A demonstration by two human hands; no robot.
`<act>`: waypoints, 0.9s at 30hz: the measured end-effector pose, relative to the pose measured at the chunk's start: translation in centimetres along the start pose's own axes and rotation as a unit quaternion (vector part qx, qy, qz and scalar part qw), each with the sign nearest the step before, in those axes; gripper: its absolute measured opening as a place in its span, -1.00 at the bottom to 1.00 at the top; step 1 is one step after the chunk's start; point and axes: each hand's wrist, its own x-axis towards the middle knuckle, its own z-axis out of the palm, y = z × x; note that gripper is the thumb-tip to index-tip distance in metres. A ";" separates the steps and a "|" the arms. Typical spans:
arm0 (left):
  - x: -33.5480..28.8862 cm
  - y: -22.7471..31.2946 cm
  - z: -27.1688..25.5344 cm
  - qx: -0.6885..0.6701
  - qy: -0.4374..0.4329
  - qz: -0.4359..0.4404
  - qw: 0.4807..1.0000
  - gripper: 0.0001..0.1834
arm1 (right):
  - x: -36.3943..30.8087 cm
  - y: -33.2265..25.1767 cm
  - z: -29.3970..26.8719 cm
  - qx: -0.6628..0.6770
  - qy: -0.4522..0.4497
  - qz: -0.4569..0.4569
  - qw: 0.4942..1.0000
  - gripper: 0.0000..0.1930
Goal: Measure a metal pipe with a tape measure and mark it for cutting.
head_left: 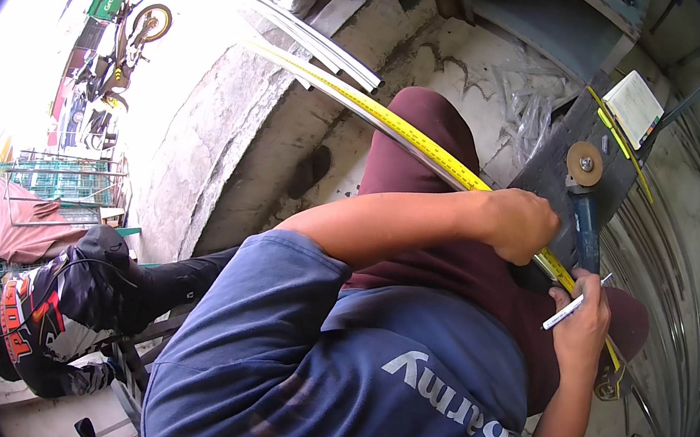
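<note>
A long yellow tape measure [405,129] stretches along a slim silver metal bar [436,169], which lies across my thighs. My left hand [524,227] is closed in a fist around the bar and the tape blade. Just past it, my right hand [582,321] pinches a white pen [564,312], with its thumb close to the tape. Beyond the right hand the tape runs down to its case [609,386], partly hidden by my forearm. On a dark board [548,169] beside my hands rests a blue angle grinder [586,221] with a brown disc.
An open notebook [635,107] and a yellow strip [621,143] lie at the board's far end. Several thin metal rods [674,284] cover the floor at right. White metal profiles [327,45] lie ahead. At left sits another person [46,312]; motorcycles [116,59] stand outside.
</note>
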 end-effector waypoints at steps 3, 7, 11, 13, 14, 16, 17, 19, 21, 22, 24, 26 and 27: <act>-0.1 0.0 -0.1 0.014 -0.010 0.005 1.000 -0.66 | 0.5 -0.4 0.3 0.001 -0.010 -0.019 1.000 -0.60; -0.5 0.1 0.1 0.025 0.008 0.008 1.000 -0.69 | 0.7 -0.7 0.8 0.003 -0.014 -0.018 1.000 -0.62; -0.8 0.1 0.2 0.025 0.027 0.030 0.999 -0.65 | 0.8 -0.5 0.9 0.017 -0.020 -0.004 1.000 -0.63; -0.9 0.2 0.0 0.027 0.032 0.031 0.999 -0.65 | 1.0 -0.3 0.8 0.023 -0.022 -0.007 0.999 -0.63; -0.9 0.3 -0.1 0.028 0.036 0.036 0.998 -0.65 | 1.0 -0.2 0.8 0.028 -0.023 -0.007 0.999 -0.64; -0.8 0.4 0.1 0.025 0.039 0.029 0.999 -0.64 | 1.1 0.0 0.6 0.039 -0.031 0.005 0.999 -0.64; -0.7 0.5 0.2 0.020 0.040 0.026 0.999 -0.63 | 1.1 0.0 0.5 0.048 -0.038 0.022 0.998 -0.65; -0.4 0.6 0.2 0.017 0.038 0.038 0.998 -0.62 | 0.9 -0.2 0.1 0.043 -0.036 0.033 0.998 -0.65; 0.0 0.8 0.4 0.008 0.044 0.051 0.998 -0.60 | 0.3 -0.3 -0.4 0.044 -0.036 0.047 0.997 -0.66; -0.1 0.3 0.6 0.001 0.053 0.052 0.997 -0.60 | 0.5 -0.4 -0.4 0.049 -0.038 0.051 0.997 -0.65; -1.1 0.2 0.4 0.001 0.071 0.030 0.997 -0.59 | 1.1 -0.6 -0.8 0.060 -0.009 -0.009 0.998 -0.59; -1.2 0.2 -0.4 -0.021 0.038 0.011 0.999 -0.66 | 1.6 -0.9 -2.8 0.033 0.052 -0.061 0.996 -0.49; -1.1 0.3 -0.5 -0.024 0.039 0.015 0.999 -0.71 | 1.5 0.5 -2.5 0.093 0.133 -0.081 0.984 -0.46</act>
